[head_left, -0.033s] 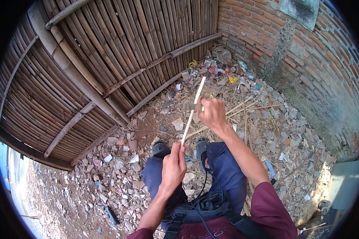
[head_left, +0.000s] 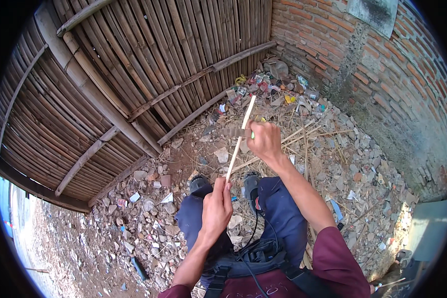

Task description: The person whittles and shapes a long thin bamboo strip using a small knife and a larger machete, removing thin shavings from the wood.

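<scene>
The fingers of the left hand [head_left: 216, 208] are curled in tight. The low end of a thin, pale stick [head_left: 238, 150] is held by them. The stick is tilted, with its top end pointed away from the body and a little to the right, over the ground. A bit above its middle, the stick is crossed by the blurry grey blade of a knife [head_left: 231, 132]. Whether the wood is being cut cannot be told. The knife's green handle, mostly hidden, is gripped by the fingers of the right hand [head_left: 264, 141], which are folded closely around it.

On the left, a tall wall of brown poles [head_left: 176, 47] is seen. In the middle, the ground [head_left: 183, 159] is covered with stones, dry straw and bits of rubbish. On the right, a brick wall [head_left: 317, 31] is seen.
</scene>
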A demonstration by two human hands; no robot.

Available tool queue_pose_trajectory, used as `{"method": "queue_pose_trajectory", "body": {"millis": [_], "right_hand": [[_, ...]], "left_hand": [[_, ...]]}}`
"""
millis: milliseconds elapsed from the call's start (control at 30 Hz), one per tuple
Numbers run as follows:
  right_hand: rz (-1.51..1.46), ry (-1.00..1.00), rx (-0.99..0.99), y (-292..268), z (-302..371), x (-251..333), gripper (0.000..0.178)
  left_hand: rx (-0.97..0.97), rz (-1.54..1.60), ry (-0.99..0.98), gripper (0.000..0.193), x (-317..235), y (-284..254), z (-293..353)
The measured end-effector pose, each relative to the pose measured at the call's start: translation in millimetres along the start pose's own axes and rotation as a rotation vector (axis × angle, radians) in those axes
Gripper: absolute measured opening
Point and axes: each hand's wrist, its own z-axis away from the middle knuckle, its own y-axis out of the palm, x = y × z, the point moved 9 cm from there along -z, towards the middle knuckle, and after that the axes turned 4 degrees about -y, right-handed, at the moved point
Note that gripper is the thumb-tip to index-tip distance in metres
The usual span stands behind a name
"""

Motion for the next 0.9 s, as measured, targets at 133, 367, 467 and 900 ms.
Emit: {"method": "queue_pose_trajectory", "body": {"millis": [133, 367, 467, 900], "right_hand": [[0.006, -0.032, -0.055, -7, -4, 5, 0.013], [0.054, 0.029, -0.066, -3, -6, -8, 0.027], [0.059, 0.071, -0.062, 0, -6, -12, 0.026], [0.04, 0.084, -0.108, -1, -22, 6, 0.027]], "left_hand": [[-0.032, 0.002, 0.03, 0.009, 1, 1, 6], [-0.054, 0.011, 0.031, 0.009, 1, 1, 14], [-0.062, 0.011, 0.049, 0.008, 2, -2, 15], [-0.059, 0.05, 0.033, 0.013, -5, -23, 15]]}}
